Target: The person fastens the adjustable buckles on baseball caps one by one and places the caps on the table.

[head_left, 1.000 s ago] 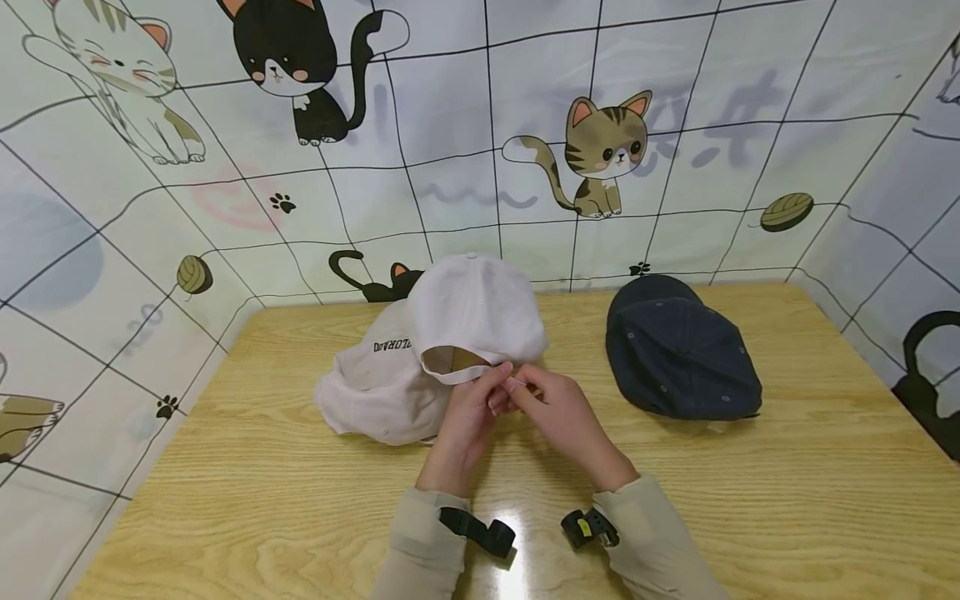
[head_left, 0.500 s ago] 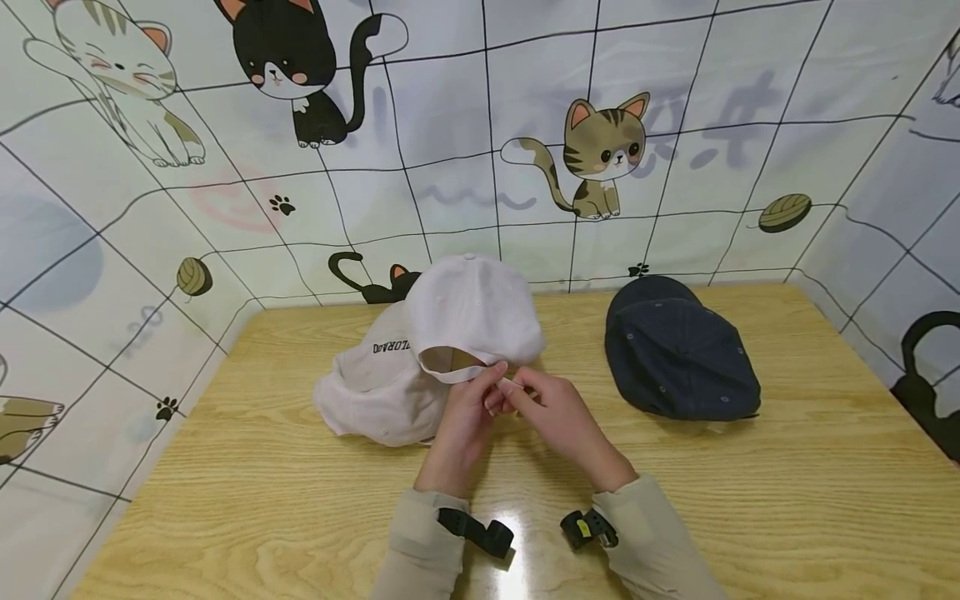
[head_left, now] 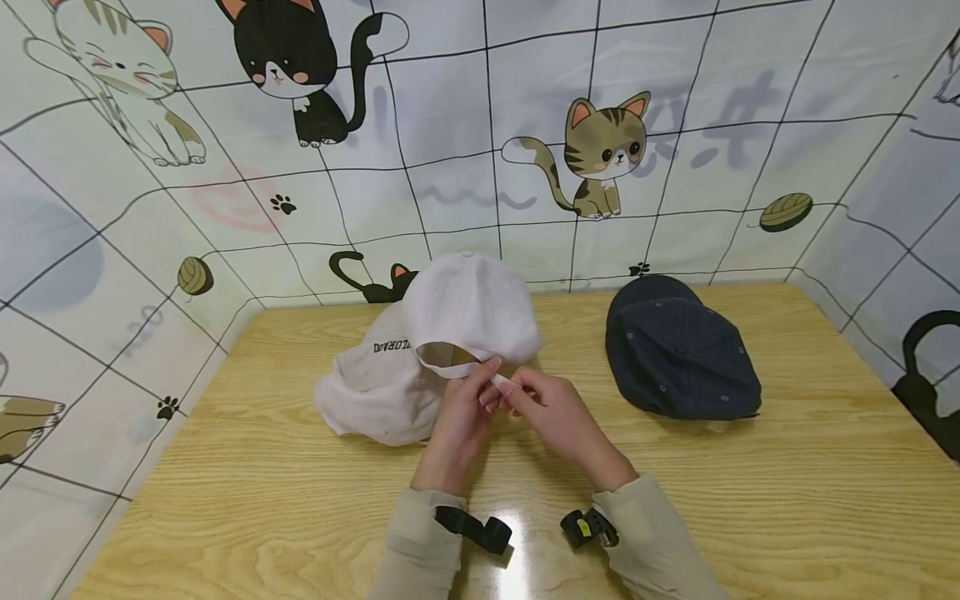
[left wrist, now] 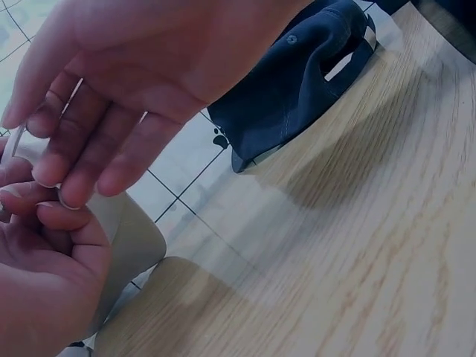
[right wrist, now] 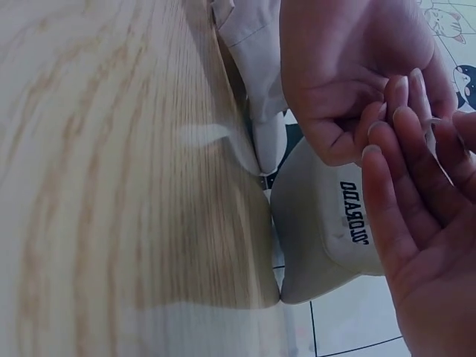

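Note:
A white baseball cap [head_left: 472, 308] is held with its back opening toward me. My left hand [head_left: 459, 421] grips its back strap, thumb on top near the opening. Beside it, my right hand [head_left: 562, 417] pinches the strap's white end [head_left: 500, 381] between thumb and forefinger. Both hands' fingertips meet at the strap. In the left wrist view, the right hand [left wrist: 149, 67] has its other fingers loosely extended, while the left hand [left wrist: 52, 268] is curled. The strap's fastening is mostly hidden by the fingers. Behind the white cap, a pale cap [head_left: 390, 396] with dark lettering lies on the table.
A navy cap [head_left: 682, 358] rests on the wooden table [head_left: 825, 483] to the right of my hands. At the table's far edge rises a cat-printed cloth backdrop [head_left: 450, 125], which also covers both sides. Each wrist wears a strapped black camera, the left camera [head_left: 480, 531] among them.
The white cap and my left hand have shifted slightly left, and more of the strap's white end shows between my fingers. My right hand stays nearly in place, still pinching.

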`<state>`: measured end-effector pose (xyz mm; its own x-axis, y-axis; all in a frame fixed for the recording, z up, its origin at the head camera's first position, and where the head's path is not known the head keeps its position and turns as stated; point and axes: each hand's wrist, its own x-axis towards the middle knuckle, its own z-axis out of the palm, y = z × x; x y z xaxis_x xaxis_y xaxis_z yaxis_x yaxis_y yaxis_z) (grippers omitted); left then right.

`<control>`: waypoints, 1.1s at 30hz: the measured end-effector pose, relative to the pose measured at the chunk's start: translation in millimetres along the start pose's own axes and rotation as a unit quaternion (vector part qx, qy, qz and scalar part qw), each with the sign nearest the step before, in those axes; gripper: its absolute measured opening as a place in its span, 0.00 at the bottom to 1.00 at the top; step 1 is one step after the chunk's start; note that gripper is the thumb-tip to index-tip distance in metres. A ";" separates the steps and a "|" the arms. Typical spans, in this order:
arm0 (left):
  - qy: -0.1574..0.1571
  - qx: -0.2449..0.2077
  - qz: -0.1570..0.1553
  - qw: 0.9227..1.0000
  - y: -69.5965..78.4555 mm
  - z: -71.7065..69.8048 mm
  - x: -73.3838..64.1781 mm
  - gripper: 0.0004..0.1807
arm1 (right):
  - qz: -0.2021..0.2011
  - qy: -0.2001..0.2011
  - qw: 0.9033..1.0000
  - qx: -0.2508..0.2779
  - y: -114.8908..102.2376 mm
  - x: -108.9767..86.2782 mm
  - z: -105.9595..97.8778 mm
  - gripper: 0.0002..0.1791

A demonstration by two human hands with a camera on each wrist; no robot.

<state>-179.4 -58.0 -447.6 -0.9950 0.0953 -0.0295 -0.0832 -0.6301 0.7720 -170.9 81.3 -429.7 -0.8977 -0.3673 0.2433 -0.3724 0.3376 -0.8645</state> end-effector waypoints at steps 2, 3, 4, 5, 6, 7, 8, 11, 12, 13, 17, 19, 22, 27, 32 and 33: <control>-0.005 0.000 -0.002 1.000 -0.1 0.6 0.5 0.15 | 0.005 0.004 1.000 -0.008 0.0 0.1 0.2 0.17; -0.010 0.002 -0.002 1.000 -0.3 1.0 0.8 0.14 | 0.010 0.009 1.000 -0.018 0.0 0.0 0.2 0.16; -0.015 0.004 -0.002 1.000 -0.5 1.2 0.9 0.14 | 0.017 0.015 0.999 -0.027 -0.2 -0.2 0.3 0.14; -0.019 0.006 -0.002 1.000 -0.9 1.4 0.9 0.14 | 0.024 0.020 0.999 -0.032 -0.3 -0.4 0.4 0.13; -0.026 0.009 0.000 1.000 -1.1 1.8 1.0 0.13 | 0.031 0.027 0.998 -0.037 -0.4 -0.6 0.4 0.12; -0.031 0.014 0.002 0.999 -1.4 2.2 1.1 0.12 | 0.038 0.035 0.998 -0.040 -0.4 -0.8 0.4 0.11; -0.037 0.020 0.004 0.999 -1.8 2.5 1.2 0.12 | 0.048 0.042 0.997 -0.042 -0.6 -1.0 0.0 0.10; -0.047 0.048 0.006 0.998 -2.8 4.3 0.8 0.10 | 0.065 0.059 0.996 -0.028 -0.2 -0.9 -0.2 0.11; -0.050 0.058 0.006 0.997 -3.0 5.0 0.7 0.10 | 0.066 0.063 0.996 -0.024 0.0 -0.8 -0.2 0.12; -0.049 0.067 0.005 0.997 -3.5 5.4 0.5 0.10 | 0.066 0.066 0.995 -0.020 0.1 -0.6 -0.3 0.12; -0.049 0.090 0.003 0.995 -4.4 6.3 0.2 0.12 | 0.057 0.079 0.995 -0.026 -0.5 -0.3 -0.1 0.12; -0.045 0.097 0.004 0.994 -4.6 5.8 0.3 0.12 | 0.050 0.084 0.995 -0.032 -0.9 -0.1 -0.1 0.11; -0.040 0.105 0.009 0.994 -4.5 5.5 0.6 0.12 | 0.040 0.084 0.995 -0.039 -0.4 0.1 0.2 0.09; -0.038 0.104 0.028 0.993 -4.8 5.0 1.5 0.09 | 0.030 0.078 0.995 -0.046 0.0 0.2 -0.1 0.07; -0.041 0.107 0.043 0.992 -5.3 5.0 1.8 0.09 | 0.021 0.076 0.995 -0.057 0.1 0.1 -0.6 0.06; -0.042 0.108 0.043 0.992 -5.5 5.1 1.9 0.09 | 0.020 0.078 0.995 -0.061 0.2 0.1 -0.6 0.06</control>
<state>-180.6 -50.5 -448.6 -0.9892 0.1174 0.0873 0.0237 -0.4602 0.8875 -171.1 81.8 -429.5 -0.9346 -0.2159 0.2829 -0.3526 0.4547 -0.8179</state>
